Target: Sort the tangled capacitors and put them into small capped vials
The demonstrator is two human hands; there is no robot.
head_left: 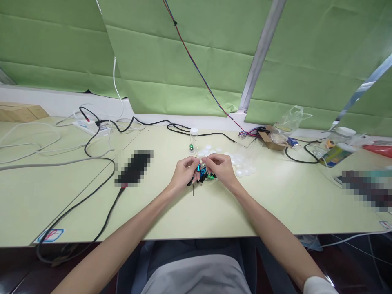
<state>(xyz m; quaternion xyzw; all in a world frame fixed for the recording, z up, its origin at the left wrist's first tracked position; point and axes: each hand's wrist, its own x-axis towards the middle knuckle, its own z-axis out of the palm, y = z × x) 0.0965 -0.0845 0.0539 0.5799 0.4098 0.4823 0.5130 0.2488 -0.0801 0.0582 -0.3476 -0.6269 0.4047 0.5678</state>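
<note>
The left hand [184,172] and right hand [223,168] have their fingers curled in, tips close together, but I can't tell what they hold. Small blue, green and black parts [202,175] sit between and under them, over the bench [202,220]. Just past them stand a clear jar [194,138] and white discs [243,163] lying flat.

Table [284,200], pale yellow. On it: wooden block [23,113], far left; white power strip [92,126]; black cables [202,134]; blurred dark item [134,168]; clear vial [194,139], upright, white-capped; scattered white discs [243,168]; blue-green-black component pile [202,175]; cardboard box [272,141].
</note>
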